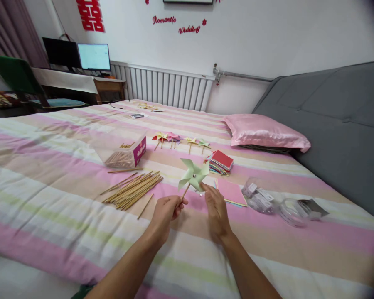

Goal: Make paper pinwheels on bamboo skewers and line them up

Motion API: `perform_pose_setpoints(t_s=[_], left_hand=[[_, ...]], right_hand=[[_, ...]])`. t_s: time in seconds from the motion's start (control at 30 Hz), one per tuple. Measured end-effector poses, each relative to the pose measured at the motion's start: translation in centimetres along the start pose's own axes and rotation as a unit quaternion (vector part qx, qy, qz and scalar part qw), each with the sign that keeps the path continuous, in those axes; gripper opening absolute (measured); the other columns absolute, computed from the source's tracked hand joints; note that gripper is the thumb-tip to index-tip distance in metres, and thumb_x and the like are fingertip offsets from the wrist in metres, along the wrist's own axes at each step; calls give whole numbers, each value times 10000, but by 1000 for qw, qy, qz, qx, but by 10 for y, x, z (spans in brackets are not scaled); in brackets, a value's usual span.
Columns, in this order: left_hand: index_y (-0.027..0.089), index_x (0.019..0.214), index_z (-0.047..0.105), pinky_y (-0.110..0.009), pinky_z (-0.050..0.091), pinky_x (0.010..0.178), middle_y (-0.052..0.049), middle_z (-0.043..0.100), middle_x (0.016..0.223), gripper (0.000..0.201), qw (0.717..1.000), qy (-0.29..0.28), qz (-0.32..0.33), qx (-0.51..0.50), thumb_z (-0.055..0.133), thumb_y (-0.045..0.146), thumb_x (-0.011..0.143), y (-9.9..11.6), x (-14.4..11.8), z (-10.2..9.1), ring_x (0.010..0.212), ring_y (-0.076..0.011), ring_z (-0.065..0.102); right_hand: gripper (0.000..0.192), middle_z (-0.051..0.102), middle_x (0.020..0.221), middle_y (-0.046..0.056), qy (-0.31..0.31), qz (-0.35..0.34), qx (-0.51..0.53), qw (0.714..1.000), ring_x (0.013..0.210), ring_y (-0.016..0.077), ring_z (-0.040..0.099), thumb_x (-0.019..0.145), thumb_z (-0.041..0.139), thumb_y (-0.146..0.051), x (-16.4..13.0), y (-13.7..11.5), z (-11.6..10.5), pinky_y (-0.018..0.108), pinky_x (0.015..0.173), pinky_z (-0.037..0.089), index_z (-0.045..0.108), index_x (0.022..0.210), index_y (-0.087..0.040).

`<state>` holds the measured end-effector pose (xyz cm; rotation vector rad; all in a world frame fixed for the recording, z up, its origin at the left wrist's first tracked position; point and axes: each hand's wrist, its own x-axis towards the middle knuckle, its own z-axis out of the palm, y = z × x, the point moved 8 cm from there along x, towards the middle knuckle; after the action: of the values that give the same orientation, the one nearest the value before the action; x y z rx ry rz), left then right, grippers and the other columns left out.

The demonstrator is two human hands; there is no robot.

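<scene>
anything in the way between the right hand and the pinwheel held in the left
Nothing visible: the right hand is right beside the blades of the pinwheel, and the left hand grips only its stick, below them.

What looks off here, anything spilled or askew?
Nothing obviously spilled or damaged. One stick lies apart from the stick pile, near the left hand, and the red-topped paper stack is askew, its lower sheets jutting out unevenly. Both look like ordinary working clutter.

We are in a home bedroom
We see a striped quilt (50,182), pink pillow (264,131), grey headboard (336,99) and wall radiator (168,88)
</scene>
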<state>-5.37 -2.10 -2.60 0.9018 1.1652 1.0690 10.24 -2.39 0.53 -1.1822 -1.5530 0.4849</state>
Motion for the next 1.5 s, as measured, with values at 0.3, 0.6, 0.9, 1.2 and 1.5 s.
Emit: perform_pose_setpoints(t_s=[0.3, 0.6, 0.9, 1.2, 1.5], left_hand=[[92, 623, 639, -200, 200, 476, 23, 441, 533, 214, 997, -41, -18, 55, 524, 269, 659, -2, -3, 10, 471, -50, 327], [87, 616, 643, -217, 180, 464, 17, 428, 512, 237, 992, -76, -28, 92, 494, 266, 656, -8, -5, 20, 463, -56, 314], [87, 620, 644, -218, 183, 463, 15, 434, 516, 239, 992, -78, -25, 101, 474, 253, 649, -10, -4, 20, 462, -58, 319], [78, 640, 661, -222, 180, 466, 18, 428, 506, 243, 991, -84, -20, 102, 494, 255, 641, -9, -4, 21, 459, -61, 311], [102, 651, 683, -221, 189, 470, 9, 454, 536, 240, 990, -88, -17, 110, 493, 247, 642, -6, -8, 22, 480, -76, 330]], right_hand=[[231, 656, 908, 34, 91, 127, 270, 950, 869, 184, 581, 811, 566, -351, 3, 29, -8, 315, 788, 419, 627, 957, -182], [152, 684, 779, 8, 116, 219, 414, 876, 765, 137, 589, 658, 735, -254, -2, 48, -1, 256, 715, 421, 680, 777, -177], [158, 673, 721, -3, 121, 234, 408, 874, 669, 108, 569, 627, 758, -242, -3, 49, -1, 227, 637, 420, 677, 735, -160], [179, 676, 700, -9, 137, 242, 407, 870, 643, 125, 579, 588, 760, -219, -6, 53, -2, 247, 635, 435, 664, 726, -159], [175, 658, 639, -26, 151, 258, 402, 866, 618, 119, 573, 558, 771, -222, -6, 56, -3, 241, 624, 439, 648, 666, -163]])
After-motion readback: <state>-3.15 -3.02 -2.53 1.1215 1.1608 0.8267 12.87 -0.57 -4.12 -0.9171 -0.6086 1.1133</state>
